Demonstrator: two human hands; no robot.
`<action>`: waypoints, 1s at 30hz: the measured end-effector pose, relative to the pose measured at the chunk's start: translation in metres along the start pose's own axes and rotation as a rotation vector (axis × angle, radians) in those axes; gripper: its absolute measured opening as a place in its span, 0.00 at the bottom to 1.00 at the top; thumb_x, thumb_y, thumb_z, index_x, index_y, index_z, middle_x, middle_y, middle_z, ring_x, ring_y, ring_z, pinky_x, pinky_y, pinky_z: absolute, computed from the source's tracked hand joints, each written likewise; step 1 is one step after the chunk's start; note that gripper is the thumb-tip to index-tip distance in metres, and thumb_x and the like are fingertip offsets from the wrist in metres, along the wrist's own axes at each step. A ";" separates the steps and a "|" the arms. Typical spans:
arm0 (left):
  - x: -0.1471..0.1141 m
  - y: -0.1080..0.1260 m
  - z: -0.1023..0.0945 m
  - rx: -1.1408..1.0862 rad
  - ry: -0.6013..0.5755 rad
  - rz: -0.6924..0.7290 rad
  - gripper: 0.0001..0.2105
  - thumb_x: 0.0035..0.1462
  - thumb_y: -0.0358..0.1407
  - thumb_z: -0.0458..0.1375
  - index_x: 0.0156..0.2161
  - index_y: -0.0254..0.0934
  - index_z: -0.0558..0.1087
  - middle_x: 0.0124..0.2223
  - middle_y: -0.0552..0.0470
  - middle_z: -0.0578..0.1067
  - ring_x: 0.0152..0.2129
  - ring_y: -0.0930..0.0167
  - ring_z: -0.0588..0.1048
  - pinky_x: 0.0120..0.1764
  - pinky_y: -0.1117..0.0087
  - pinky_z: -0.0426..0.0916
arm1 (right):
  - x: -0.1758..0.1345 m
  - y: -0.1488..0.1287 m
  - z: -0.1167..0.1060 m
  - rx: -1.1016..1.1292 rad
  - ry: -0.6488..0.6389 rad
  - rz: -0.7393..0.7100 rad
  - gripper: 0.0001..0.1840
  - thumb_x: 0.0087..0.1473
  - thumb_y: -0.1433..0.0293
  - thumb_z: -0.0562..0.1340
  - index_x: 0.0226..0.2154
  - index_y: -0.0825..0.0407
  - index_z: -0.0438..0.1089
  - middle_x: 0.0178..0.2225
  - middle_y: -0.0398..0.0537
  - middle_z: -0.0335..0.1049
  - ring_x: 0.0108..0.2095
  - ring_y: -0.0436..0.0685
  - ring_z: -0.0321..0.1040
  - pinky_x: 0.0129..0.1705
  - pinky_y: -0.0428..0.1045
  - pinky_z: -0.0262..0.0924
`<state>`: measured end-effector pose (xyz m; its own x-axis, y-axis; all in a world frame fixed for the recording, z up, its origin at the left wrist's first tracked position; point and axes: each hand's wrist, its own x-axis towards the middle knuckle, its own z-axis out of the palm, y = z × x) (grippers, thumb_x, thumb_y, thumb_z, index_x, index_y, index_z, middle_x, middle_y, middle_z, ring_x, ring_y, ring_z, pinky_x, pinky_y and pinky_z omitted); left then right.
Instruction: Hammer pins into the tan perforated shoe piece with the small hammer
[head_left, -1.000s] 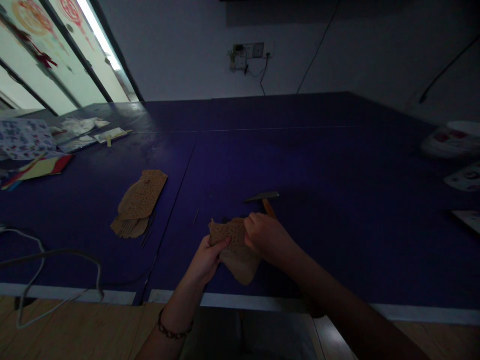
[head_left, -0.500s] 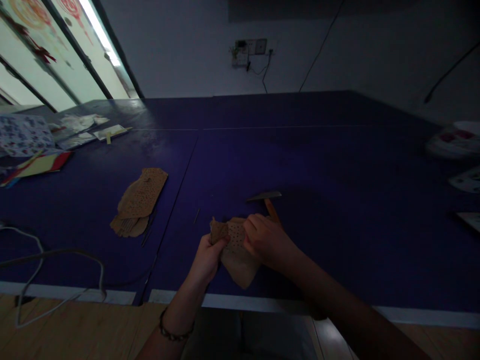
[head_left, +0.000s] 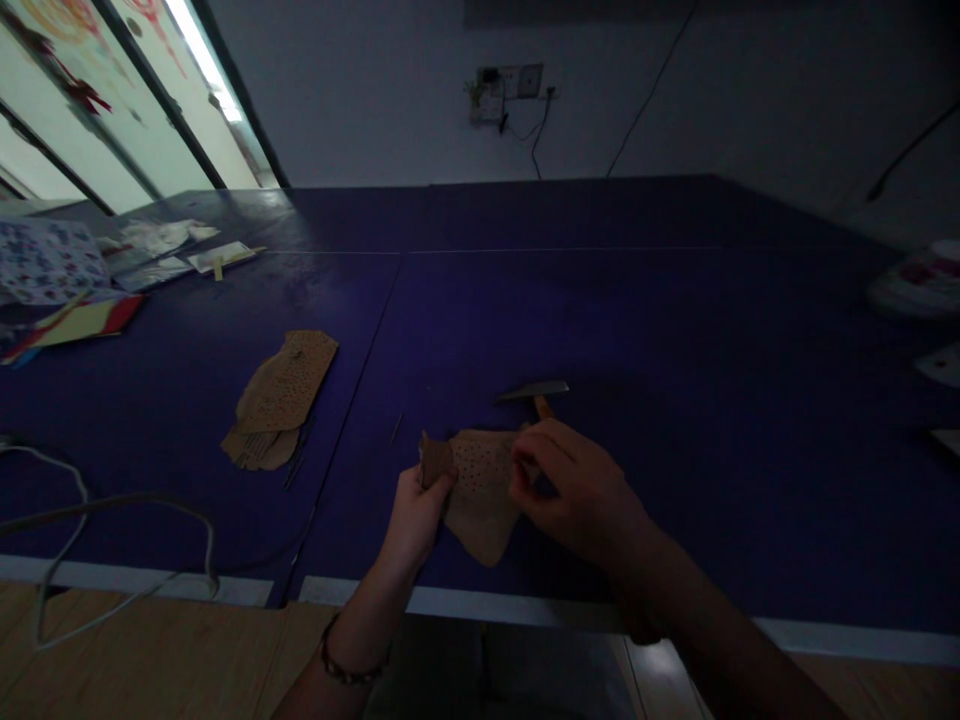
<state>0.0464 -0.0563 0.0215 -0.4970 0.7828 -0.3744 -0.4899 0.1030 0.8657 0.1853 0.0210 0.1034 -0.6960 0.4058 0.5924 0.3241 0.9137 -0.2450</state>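
Observation:
A brown, leather-like sheet (head_left: 484, 510) dotted with small dark holes lies near the table's front edge. My left hand (head_left: 412, 510) is closed on its left end, thumb on top, where a folded or separate brown flap stands up. Over the sheet's right side, my right hand (head_left: 562, 490) is pinched, thumb and forefinger tips together. What it pinches, if anything, is too small to make out. Just beyond that hand lies a hammer-like tool with a flat metal head (head_left: 534, 390) and a wooden handle (head_left: 543, 408), partly covered by the hand.
Left of the hands, brown perforated pieces (head_left: 281, 395) lie stacked, thin dark rods (head_left: 296, 465) beside them. Another thin rod (head_left: 396, 428) lies nearer. A pale cable (head_left: 202, 535) loops over the table (head_left: 637, 320) at left. Papers (head_left: 79, 322) and a patterned bag (head_left: 52, 262) sit far left.
My right hand has moved right, away from the left hand, and its thumb and finger now form a ring. More of the sheet's holes show. My left hand keeps its hold.

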 end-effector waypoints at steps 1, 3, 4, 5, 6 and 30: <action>0.000 0.001 0.001 -0.018 0.010 -0.003 0.10 0.36 0.32 0.62 0.29 0.30 0.73 0.26 0.49 0.76 0.25 0.68 0.74 0.30 0.71 0.65 | 0.001 0.003 -0.003 0.037 0.040 0.048 0.06 0.45 0.78 0.53 0.24 0.53 0.63 0.24 0.44 0.64 0.26 0.50 0.62 0.29 0.45 0.58; -0.002 0.003 0.003 -0.052 0.026 -0.011 0.11 0.35 0.32 0.62 0.28 0.29 0.73 0.27 0.48 0.76 0.26 0.67 0.74 0.31 0.71 0.66 | 0.000 0.010 -0.009 0.099 0.101 0.135 0.06 0.43 0.79 0.54 0.24 0.52 0.63 0.22 0.42 0.64 0.23 0.48 0.62 0.26 0.44 0.57; -0.003 0.004 0.004 -0.069 0.032 -0.017 0.11 0.34 0.32 0.63 0.28 0.29 0.73 0.28 0.47 0.76 0.26 0.67 0.74 0.31 0.71 0.66 | -0.002 0.013 -0.010 0.119 0.123 0.170 0.06 0.42 0.78 0.55 0.24 0.52 0.63 0.22 0.41 0.64 0.22 0.47 0.62 0.25 0.43 0.57; -0.003 0.005 0.005 -0.087 0.037 -0.024 0.12 0.33 0.32 0.63 0.28 0.29 0.73 0.29 0.47 0.76 0.26 0.67 0.74 0.31 0.70 0.66 | -0.005 0.015 -0.011 0.133 0.137 0.201 0.06 0.42 0.78 0.55 0.24 0.52 0.63 0.22 0.41 0.64 0.22 0.47 0.62 0.25 0.43 0.57; -0.004 0.006 0.006 -0.105 0.042 -0.029 0.12 0.33 0.31 0.63 0.28 0.29 0.72 0.29 0.46 0.77 0.26 0.67 0.74 0.32 0.70 0.66 | -0.008 0.017 -0.010 0.146 0.146 0.233 0.06 0.42 0.78 0.55 0.24 0.52 0.64 0.22 0.41 0.64 0.22 0.47 0.63 0.24 0.43 0.57; 0.006 0.007 -0.001 -0.253 0.274 0.043 0.11 0.36 0.26 0.60 0.32 0.30 0.71 0.30 0.47 0.76 0.27 0.69 0.75 0.36 0.69 0.69 | -0.132 -0.017 0.014 -0.166 -0.270 0.138 0.27 0.46 0.52 0.57 0.43 0.55 0.65 0.38 0.57 0.66 0.40 0.62 0.61 0.39 0.55 0.60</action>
<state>0.0386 -0.0514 0.0251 -0.6774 0.5864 -0.4441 -0.6088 -0.1081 0.7859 0.2629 -0.0477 0.0184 -0.7756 0.5369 0.3320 0.5116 0.8427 -0.1675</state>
